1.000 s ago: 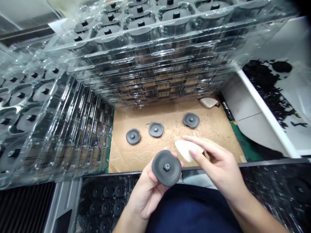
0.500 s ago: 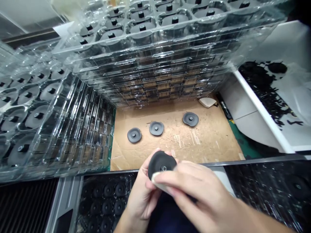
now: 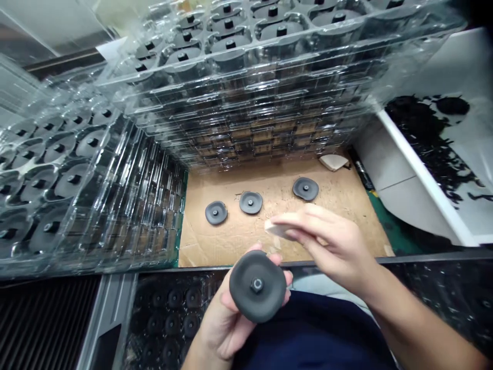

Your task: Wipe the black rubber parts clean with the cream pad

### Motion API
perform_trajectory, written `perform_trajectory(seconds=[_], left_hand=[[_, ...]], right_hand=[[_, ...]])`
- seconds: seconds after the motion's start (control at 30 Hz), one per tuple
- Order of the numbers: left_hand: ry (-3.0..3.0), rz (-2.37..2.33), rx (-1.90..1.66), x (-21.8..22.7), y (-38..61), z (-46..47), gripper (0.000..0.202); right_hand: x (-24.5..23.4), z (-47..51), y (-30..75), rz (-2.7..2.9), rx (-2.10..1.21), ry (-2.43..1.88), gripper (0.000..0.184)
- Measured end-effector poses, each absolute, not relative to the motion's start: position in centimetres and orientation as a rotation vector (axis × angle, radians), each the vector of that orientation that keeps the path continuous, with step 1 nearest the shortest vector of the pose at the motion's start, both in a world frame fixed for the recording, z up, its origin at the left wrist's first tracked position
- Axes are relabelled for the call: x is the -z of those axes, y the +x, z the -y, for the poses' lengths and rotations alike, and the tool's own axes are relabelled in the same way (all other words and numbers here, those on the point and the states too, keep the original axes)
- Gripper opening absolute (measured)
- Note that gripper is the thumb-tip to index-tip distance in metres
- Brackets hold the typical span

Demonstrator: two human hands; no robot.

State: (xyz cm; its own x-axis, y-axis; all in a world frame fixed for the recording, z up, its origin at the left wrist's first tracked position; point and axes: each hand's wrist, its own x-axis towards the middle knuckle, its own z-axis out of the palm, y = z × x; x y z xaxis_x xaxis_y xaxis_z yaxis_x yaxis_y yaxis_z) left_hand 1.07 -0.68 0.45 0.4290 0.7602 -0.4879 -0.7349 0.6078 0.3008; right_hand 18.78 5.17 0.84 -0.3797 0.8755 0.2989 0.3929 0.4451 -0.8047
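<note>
My left hand (image 3: 231, 313) is closed around the rim of a dark grey rubber-like disc (image 3: 265, 303), its centre stud facing up. Up and to the right, my right hand (image 3: 331, 241) pinches a thin whitish pad (image 3: 280, 230), held apart from the disc and over the cardboard. Three similar discs lie stud-up on the cardboard sheet (image 3: 231, 246): a left one (image 3: 216, 213), a middle one (image 3: 250, 202) and a right one (image 3: 305, 189).
A tall stack of clear plastic trays (image 3: 246, 87) with discs stands behind the cardboard, another stack (image 3: 96, 205) at left. A fan-shaped whitish pad (image 3: 333, 162) and a black marker (image 3: 362, 169) lie at back right. The white bin (image 3: 427, 187) holds black scraps (image 3: 423, 128).
My right hand with the pad has moved up and away from the disc. The disc in my left hand has turned to face the camera more fully.
</note>
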Motion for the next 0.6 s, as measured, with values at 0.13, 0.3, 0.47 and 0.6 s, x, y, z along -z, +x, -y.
perform_trajectory(seconds=[0.13,0.3,0.47,0.6], left_hand=[[0.011,-0.554,-0.911,0.2,0.6,0.7,0.044],[-0.009,-0.508,-0.869,0.4,0.9,0.5,0.036],[-0.01,-0.58,-0.849,-0.2,1.6,0.4,0.048],[0.038,-0.723,-0.845,0.3,1.8,0.8,0.037]], right_hand=[[5.0,-1.8,20.1,1.864,-0.967,-1.366,0.026],[7.5,-0.5,20.6,1.895,-1.013,-1.411,0.024],[-0.8,-2.4,20.1,1.803,-0.779,-1.305,0.023],[-4.6,-3.2,18.5,2.206,-0.636,-0.828,0.026]])
